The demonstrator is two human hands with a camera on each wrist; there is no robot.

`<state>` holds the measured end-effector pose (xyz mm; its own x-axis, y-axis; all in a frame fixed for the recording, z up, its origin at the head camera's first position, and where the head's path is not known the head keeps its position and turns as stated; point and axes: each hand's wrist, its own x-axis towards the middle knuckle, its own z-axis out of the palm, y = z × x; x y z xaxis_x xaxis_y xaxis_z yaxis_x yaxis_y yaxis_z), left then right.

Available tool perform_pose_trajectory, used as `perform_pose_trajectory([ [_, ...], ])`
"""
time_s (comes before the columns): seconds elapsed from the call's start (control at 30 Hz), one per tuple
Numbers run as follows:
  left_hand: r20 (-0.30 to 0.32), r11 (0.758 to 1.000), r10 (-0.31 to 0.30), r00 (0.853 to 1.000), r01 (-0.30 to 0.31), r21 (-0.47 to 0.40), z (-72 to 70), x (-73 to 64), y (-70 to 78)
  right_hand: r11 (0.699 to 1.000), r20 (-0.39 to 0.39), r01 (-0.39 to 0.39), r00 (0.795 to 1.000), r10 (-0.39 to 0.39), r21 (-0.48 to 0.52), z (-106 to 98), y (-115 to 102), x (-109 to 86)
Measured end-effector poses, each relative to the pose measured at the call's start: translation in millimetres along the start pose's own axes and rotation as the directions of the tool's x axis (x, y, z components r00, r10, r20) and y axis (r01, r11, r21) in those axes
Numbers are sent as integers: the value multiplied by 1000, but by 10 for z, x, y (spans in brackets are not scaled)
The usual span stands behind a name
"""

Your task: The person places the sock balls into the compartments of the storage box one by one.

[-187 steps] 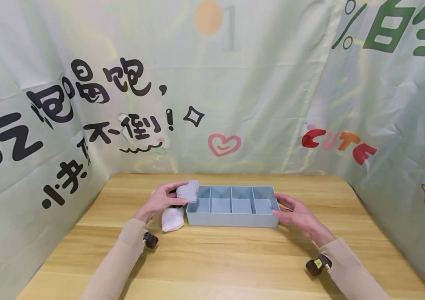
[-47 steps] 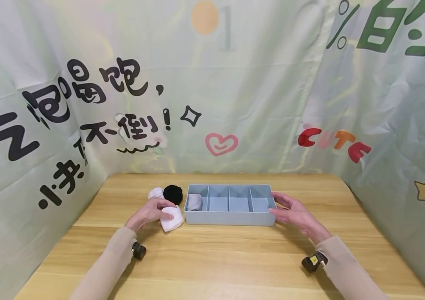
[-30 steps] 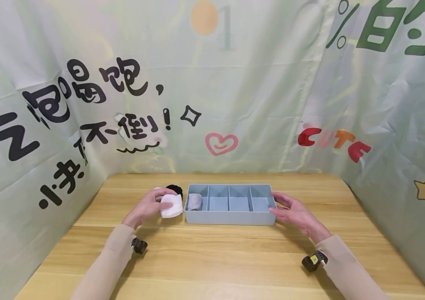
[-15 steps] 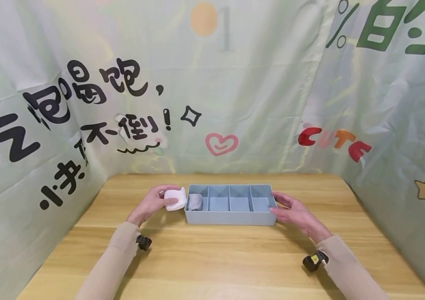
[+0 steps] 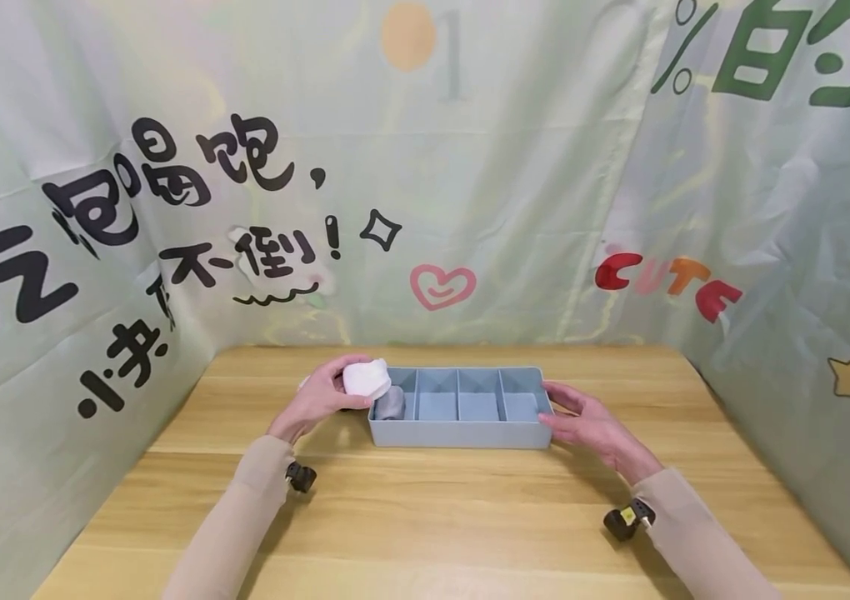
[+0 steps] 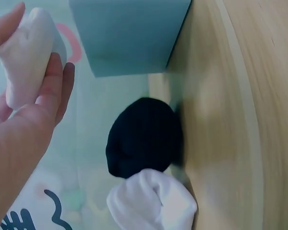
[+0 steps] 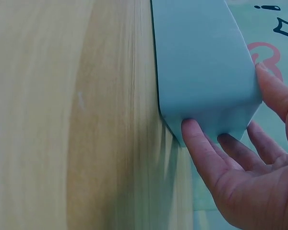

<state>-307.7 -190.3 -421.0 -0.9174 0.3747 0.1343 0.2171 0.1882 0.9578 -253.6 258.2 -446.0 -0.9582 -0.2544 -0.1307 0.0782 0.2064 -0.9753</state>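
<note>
In the head view, my left hand (image 5: 320,396) grips a rolled white sock (image 5: 367,379) between thumb and fingers, at the left end of a blue-grey box (image 5: 462,434) with dividers. A rolled grey sock (image 5: 391,403) sits in the leftmost compartment, partly behind the white one. My right hand (image 5: 596,427) touches the box's right end; in the right wrist view its spread fingers (image 7: 201,148) rest against the end wall. In the left wrist view, a black balled sock (image 6: 143,138) and another white sock (image 6: 152,201) lie side by side; my left hand mostly hides them from the head camera.
The wooden table (image 5: 425,517) carries the box near its back edge. Printed fabric (image 5: 530,208) hangs behind the table and along both sides. Each wrist wears a small black camera, such as the one on the right (image 5: 623,521).
The grey sock went into the leftmost compartment. My left hand then picked up a white sock from the table and moved it right and up to the box's left end. My right hand stayed put.
</note>
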Motion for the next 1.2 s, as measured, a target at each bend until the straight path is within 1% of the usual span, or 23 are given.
perform_pose_trajectory([
  [0.17,-7,1000,-1,1000,1,-31,62,43,14,1000,-2,5,1000,-5,-12,18,-3,13],
  [0.3,-7,1000,-1,1000,1,-13,124,81,21,1000,9,-1,1000,1,-6,21,4,20],
  [0.47,-22,999,38,999,-39,-29,210,155,35,1000,5,10,1000,-10,3,21,-16,41],
  [0.57,-9,997,58,998,-59,-47,275,167,46,1000,14,12,1000,-12,8,18,-21,39],
  [0.73,12,997,72,997,-71,-32,392,193,41,1000,12,10,1000,-10,-1,6,-3,13],
  [0.87,-14,996,85,996,-85,-11,464,227,34,1000,0,16,1000,-16,-5,-2,5,10],
  [0.97,-18,996,85,996,-85,21,502,239,30,1000,2,11,1000,-11,-5,-3,4,9],
  [1.07,-10,996,79,997,-78,49,526,258,17,1000,4,6,1000,-6,-8,-1,0,5],
  [1.2,-9,994,80,997,-79,70,557,288,18,1000,1,6,1000,-6,-10,2,-7,2],
])
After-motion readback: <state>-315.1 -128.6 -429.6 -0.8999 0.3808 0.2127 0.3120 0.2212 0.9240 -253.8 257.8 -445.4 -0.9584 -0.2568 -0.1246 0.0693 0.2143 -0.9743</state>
